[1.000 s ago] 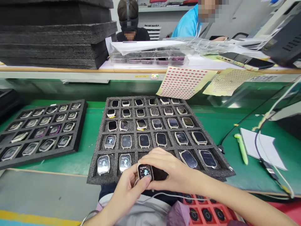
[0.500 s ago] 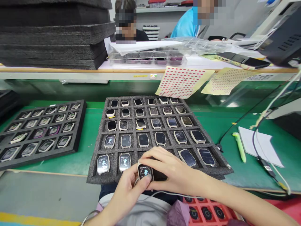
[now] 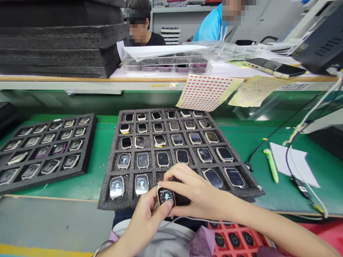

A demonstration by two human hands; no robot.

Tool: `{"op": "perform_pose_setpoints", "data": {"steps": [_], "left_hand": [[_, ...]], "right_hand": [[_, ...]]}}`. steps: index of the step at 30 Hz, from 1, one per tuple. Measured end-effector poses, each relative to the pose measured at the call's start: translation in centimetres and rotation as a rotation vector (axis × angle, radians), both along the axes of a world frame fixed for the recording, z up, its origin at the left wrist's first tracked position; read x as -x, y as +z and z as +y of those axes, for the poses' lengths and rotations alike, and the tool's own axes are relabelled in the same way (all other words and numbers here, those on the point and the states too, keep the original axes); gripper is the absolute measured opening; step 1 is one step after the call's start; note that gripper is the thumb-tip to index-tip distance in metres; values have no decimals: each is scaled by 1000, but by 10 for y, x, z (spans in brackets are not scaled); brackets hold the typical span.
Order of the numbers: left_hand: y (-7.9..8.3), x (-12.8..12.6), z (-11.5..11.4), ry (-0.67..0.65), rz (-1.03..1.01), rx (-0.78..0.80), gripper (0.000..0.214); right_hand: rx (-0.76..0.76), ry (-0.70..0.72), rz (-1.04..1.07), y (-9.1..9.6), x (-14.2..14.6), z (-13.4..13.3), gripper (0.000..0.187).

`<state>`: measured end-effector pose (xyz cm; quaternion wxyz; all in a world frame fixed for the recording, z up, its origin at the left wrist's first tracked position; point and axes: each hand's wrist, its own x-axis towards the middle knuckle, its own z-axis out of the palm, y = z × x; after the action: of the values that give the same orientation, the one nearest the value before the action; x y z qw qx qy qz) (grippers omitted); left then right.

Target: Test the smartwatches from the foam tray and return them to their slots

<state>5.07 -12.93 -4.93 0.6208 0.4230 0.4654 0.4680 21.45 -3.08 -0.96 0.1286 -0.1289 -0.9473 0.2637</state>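
Observation:
A small smartwatch body (image 3: 165,196) with a lit screen is held over the near edge of a black foam tray (image 3: 184,167). My left hand (image 3: 146,219) grips it from below, thumb on the screen. My right hand (image 3: 197,194) curls round its right side, fingers bent over the tray's front row. A thin white cable (image 3: 184,218) runs from the watch under my right wrist. The tray's pockets hold several watch bodies; two with lit screens (image 3: 129,185) lie just left of my hands.
A second foam tray of watches (image 3: 45,150) lies to the left. A green pen (image 3: 270,166), white paper (image 3: 292,162) and cables lie at right. A red tray (image 3: 230,241) sits below my right arm. Stacked foam (image 3: 61,39), sticker sheets (image 3: 207,92) and two seated people are beyond the shelf.
My hands and the watch stay almost still; my right fingers shift slightly over the tray. The view drifts a little.

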Motion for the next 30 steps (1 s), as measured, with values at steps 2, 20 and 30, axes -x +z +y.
{"op": "perform_pose_setpoints", "data": {"steps": [2,20,30], "left_hand": [[0,0,0,5,4,-2,28],[-4,2,0,-25,42,19,31],[-6,1,0,-12,96,4,27]], "right_hand": [[-12,-4,2,0,0,0,31],[-53,28,90,-9,4,3,41],[-19,16,117,-8,7,3,28]]}}
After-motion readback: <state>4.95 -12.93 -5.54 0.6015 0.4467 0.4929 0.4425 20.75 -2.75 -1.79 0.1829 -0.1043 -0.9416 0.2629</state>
